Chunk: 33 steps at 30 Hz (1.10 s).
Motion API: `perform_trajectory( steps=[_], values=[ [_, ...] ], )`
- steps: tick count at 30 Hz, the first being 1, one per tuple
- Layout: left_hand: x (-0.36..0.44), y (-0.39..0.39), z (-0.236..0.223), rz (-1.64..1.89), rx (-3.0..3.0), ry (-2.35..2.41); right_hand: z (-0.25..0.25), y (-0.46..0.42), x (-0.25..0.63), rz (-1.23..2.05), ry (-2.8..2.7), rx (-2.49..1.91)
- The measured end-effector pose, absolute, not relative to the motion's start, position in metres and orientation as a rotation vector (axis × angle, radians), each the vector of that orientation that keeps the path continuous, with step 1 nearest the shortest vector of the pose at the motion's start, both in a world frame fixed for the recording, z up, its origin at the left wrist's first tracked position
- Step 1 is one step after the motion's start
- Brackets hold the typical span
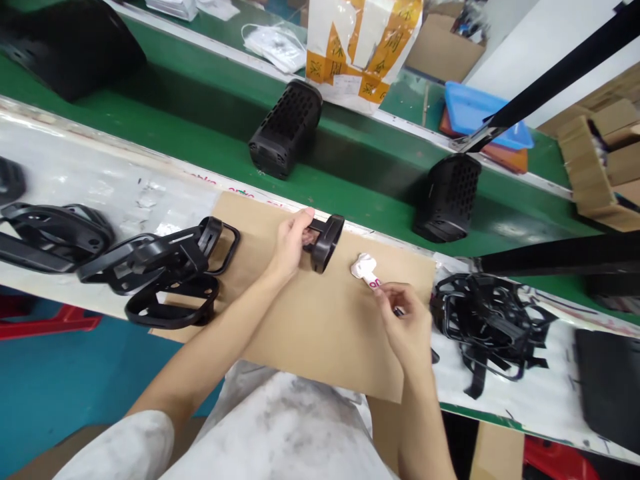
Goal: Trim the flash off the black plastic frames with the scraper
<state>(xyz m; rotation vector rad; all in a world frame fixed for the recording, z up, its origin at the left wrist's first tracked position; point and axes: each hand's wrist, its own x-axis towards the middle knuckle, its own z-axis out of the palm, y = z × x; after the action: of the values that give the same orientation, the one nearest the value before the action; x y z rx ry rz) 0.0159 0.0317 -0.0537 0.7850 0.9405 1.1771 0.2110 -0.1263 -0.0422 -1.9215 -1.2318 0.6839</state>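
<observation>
My left hand (293, 243) is closed around a black plastic frame part (327, 243), lifted over a sheet of brown cardboard (300, 320). To the right, my right hand (405, 317) pinches a white strip with reddish letters (367, 268), crumpled at its far end. Something small and dark shows between the fingers of that hand, too hidden to name. Several similar black frames (170, 267) lie piled left of the cardboard. On the right side sits a tangled heap of thin black rings and strips (493, 327).
Beyond the bench runs a green conveyor belt (200, 127) with black perforated housings (287, 130) (447, 197) standing on it. A taped white package (363, 47) and a blue tray (485, 110) are behind. Black posts (565, 67) cross the right side.
</observation>
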Motion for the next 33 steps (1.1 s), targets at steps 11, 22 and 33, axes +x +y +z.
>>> perform_trajectory(
  steps=[11,22,33],
  values=[
    [0.029,0.015,-0.068,0.946,1.317,0.788,-0.044,-0.135,0.241,0.949,-1.446,-1.963],
    [0.037,0.004,-0.072,0.851,1.355,0.739,-0.04,-0.143,0.213,1.322,-1.062,-1.869],
    [0.041,-0.005,-0.07,0.847,1.358,0.817,-0.038,-0.159,0.191,1.108,-1.033,-1.989]
  ],
)
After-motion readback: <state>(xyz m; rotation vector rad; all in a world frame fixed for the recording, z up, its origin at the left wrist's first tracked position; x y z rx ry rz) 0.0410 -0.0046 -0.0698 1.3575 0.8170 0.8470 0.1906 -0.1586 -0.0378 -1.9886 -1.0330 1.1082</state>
